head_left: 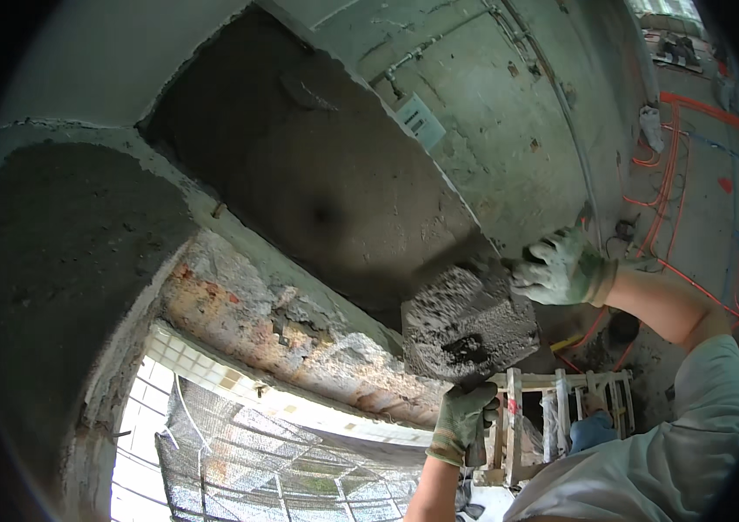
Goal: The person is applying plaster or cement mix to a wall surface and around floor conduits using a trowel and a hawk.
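A mortar board (508, 335) bears a rough heap of wet grey mortar (448, 304), with a dark hollow near its lower edge. My left hand (462, 418), in a grey-green work glove, is closed around the handle below the board. My right hand (561, 268), gloved the same way, is at the board's upper right with its fingers curled. What it grips is hidden behind the fingers and the dark mortar. Just beyond the board is a wall panel coated with smooth, damp mortar (300, 165), with a small raised patch near its top.
Broken masonry (265, 313) edges the window opening at lower left, with mesh netting (300, 478) outside. A wooden ladder (552, 418) stands close below my hands. Pipes (426, 52) and a switch box (420, 122) are on the green wall. Orange conduits (669, 183) cross the floor at right.
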Demonstrator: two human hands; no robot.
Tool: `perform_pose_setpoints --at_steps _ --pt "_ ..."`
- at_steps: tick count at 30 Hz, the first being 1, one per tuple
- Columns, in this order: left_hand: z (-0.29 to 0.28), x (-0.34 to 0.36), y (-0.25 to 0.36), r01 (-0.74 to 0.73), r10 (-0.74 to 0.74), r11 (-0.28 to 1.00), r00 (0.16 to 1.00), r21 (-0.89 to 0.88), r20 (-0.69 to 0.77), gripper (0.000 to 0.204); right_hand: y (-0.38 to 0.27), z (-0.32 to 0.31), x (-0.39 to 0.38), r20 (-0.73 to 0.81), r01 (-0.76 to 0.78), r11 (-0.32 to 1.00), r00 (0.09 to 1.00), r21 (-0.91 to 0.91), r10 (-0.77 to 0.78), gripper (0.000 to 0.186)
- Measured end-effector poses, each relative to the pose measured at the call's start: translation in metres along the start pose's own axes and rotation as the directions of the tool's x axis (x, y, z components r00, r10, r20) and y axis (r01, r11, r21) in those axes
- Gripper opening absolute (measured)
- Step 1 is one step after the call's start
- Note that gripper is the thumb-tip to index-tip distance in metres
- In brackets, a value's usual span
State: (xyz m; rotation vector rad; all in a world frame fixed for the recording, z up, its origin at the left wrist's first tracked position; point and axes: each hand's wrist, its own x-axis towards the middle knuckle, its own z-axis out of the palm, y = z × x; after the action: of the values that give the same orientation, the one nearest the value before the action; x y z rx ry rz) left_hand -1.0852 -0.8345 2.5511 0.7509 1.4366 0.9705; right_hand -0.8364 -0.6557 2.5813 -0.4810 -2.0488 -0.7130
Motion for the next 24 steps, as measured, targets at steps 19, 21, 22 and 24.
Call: perform_pose_setpoints --at_steps 19,21,22,24 --pt "0.028 0.05 0.071 -0.034 0.029 0.995 0.998 -0.097 -0.056 0.021 0.267 0.056 0.432 0.372 -0.586 0.317 0.761 0.746 0.532 0.038" --pt "0.021 0.052 0.069 -0.022 0.019 0.997 0.999 -0.071 -0.041 0.021 0.302 0.048 0.44 0.379 -0.563 0.295 0.78 0.772 0.498 0.038" --pt "0.018 0.057 0.066 -0.017 0.014 0.998 0.999 -0.053 -0.043 0.02 0.308 0.05 0.439 0.382 -0.53 0.265 0.807 0.806 0.451 0.038" --pt "0.014 0.052 0.063 0.032 -0.034 0.997 0.999 -0.075 -0.028 0.019 0.301 0.057 0.425 0.423 -0.515 0.17 0.818 0.84 0.389 0.038"
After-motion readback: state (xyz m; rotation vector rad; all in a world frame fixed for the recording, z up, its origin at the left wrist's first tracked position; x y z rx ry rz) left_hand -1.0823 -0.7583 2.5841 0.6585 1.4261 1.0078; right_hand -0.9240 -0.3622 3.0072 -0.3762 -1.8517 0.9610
